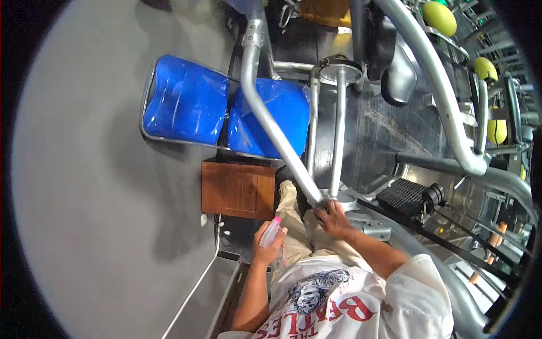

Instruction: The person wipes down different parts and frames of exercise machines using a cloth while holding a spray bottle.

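Note:
My left hand [269, 244] is wrapped round a small translucent bottle [271, 233] with a pink top, held in front of my shirt and trousers. My right hand [335, 221] reaches to the lower end of a slanting silver metal tube [280, 141], part of a gym machine's frame. Its fingers are curled over a small dark thing pressed against the tube; whether this is a cloth or part of the machine I cannot make out. Close beside that hand is a round silver plate [342, 199] at the foot of an upright rod [340, 133].
A chair with a blue plastic-wrapped seat [270, 118] stands against the grey wall [84, 169]. Near my legs is a brown wooden box [238, 189]. A white cable [197, 277] runs along the wall. Thick curved tubes [446, 107] and yellow round pads [439, 18] of gym machines fill the right.

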A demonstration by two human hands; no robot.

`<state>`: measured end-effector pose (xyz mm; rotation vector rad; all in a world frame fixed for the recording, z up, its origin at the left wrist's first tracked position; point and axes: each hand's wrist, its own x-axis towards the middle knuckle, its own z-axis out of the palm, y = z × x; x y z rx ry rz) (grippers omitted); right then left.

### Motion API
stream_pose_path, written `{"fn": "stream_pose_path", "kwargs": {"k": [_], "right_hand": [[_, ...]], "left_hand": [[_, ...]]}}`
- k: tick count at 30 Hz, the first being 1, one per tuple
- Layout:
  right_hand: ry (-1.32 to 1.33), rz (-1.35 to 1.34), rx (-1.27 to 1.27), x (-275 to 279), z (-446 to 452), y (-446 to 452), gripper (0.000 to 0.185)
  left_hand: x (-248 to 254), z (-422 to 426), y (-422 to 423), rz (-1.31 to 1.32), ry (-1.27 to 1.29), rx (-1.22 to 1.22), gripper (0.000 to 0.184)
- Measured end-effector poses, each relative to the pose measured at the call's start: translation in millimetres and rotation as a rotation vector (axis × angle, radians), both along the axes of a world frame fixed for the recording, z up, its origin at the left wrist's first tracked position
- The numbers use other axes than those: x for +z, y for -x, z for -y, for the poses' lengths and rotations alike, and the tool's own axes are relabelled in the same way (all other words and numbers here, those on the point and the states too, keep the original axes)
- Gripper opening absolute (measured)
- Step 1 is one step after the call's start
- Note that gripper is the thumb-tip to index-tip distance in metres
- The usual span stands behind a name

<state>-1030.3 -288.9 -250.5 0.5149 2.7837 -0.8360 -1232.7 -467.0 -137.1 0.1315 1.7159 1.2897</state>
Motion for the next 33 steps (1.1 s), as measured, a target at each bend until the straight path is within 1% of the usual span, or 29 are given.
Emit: {"fn": "stream_pose_path", "kwargs": {"k": [3, 4, 5, 7, 9, 10, 11, 12, 13, 14, 15, 17, 18, 21, 22, 24, 25, 26, 27, 29, 30, 32, 33], "right_hand": [[-0.095, -0.003, 0.266, -7.4, -24.6, 39.9, 0.05], [-0.208, 0.084, 0.393, -8.0, -29.3, 56.6, 0.045], [-0.328, -0.078, 0.515, -8.1, -38.7, 73.8, 0.038], [-0.335, -0.168, 0.671, -16.3, -54.6, 108.0, 0.025], [-0.448, -0.184, 0.867, -39.6, -74.0, 157.8, 0.019], [-0.559, -0.294, 0.906, -32.8, -86.2, 195.4, 0.017], [-0.669, -0.406, 0.937, -25.4, -98.7, 237.0, 0.016], [-0.659, -0.396, 0.833, -42.0, -112.6, 273.0, 0.017], [-0.679, -0.083, 0.831, -13.9, -113.7, 324.2, 0.016], [-0.72, -0.087, 0.8, -0.9, -124.1, 363.9, 0.017], [-0.754, -0.091, 0.763, 0.9, -132.4, 396.6, 0.019], [-0.694, -0.141, 0.677, -14.8, -145.6, 438.0, 0.024], [-0.695, -0.147, 0.68, -21.4, -143.9, 445.2, 0.028], [-0.752, -0.102, 0.697, -38.1, -126.8, 426.8, 0.027], [-0.817, -0.107, 0.745, -39.0, -117.2, 411.8, 0.022], [-0.668, 0.305, 0.72, -78.0, -86.4, 363.3, 0.014], [-0.572, 0.17, 0.676, -102.5, -75.3, 313.8, 0.01], [-0.444, 0.197, 0.814, -97.4, -55.5, 262.5, 0.01], [-0.448, 0.534, 0.889, -127.3, -28.1, 199.2, 0.014], [-0.298, 0.471, 1.046, -122.7, 16.5, 103.9, 0.01], [-0.332, 0.495, 1.233, -131.8, 36.7, 63.9, 0.016], [-0.234, 0.664, 1.348, -143.1, 49.4, 21.6, 0.01], [-0.207, 0.629, 1.269, -145.2, 48.4, 32.3, 0.01]], "left_hand": [[2.7, 16.0, -0.2, -0.025, 0.026, 0.043, 0.021], [-0.7, 25.4, -0.6, -0.043, 0.032, 0.075, 0.021], [-4.8, 35.9, -0.5, -0.06, 0.039, 0.108, 0.021], [-9.4, 53.6, 2.0, -0.055, 0.064, 0.191, 0.021], [-12.2, 69.3, 6.1, -0.009, 0.1, 0.288, 0.021], [-17.5, 78.4, 6.1, -0.038, 0.107, 0.322, 0.021], [-21.3, 87.9, 6.4, -0.039, 0.114, 0.341, 0.02], [-25.5, 94.1, 6.7, -0.044, 0.114, 0.367, 0.02], [-29.0, 99.9, 7.4, -0.051, 0.115, 0.398, 0.019], [-30.5, 104.7, 9.6, -0.123, 0.123, 0.377, 0.018], [-30.4, 103.4, 10.9, -0.115, 0.086, 0.416, 0.018], [-28.1, 105.5, 13.7, -0.094, 0.025, 0.474, 0.017], [-28.4, 106.1, 15.2, -0.005, 0.084, 0.506, 0.015], [-28.4, 101.4, 20.6, 0.025, 0.045, 0.528, 0.014], [-31.4, 99.4, 20.9, 0.0, 0.054, 0.5, 0.014], [-41.1, 95.6, 23.7, -0.051, 0.069, 0.432, 0.014], [-37.6, 90.1, 29.3, -0.045, 0.08, 0.425, 0.014], [-30.7, 81.5, 38.2, -0.04, 0.091, 0.42, 0.014], [-27.4, 74.6, 44.0, -0.035, 0.102, 0.416, 0.015], [-31.5, 68.4, 49.2, 0.034, 0.055, 0.453, 0.015], [-32.6, 67.3, 50.1, 0.072, 0.038, 0.473, 0.015], [-33.1, 64.3, 54.7, 0.061, 0.035, 0.452, 0.016], [-33.2, 64.9, 57.0, 0.055, 0.036, 0.433, 0.016]]}}
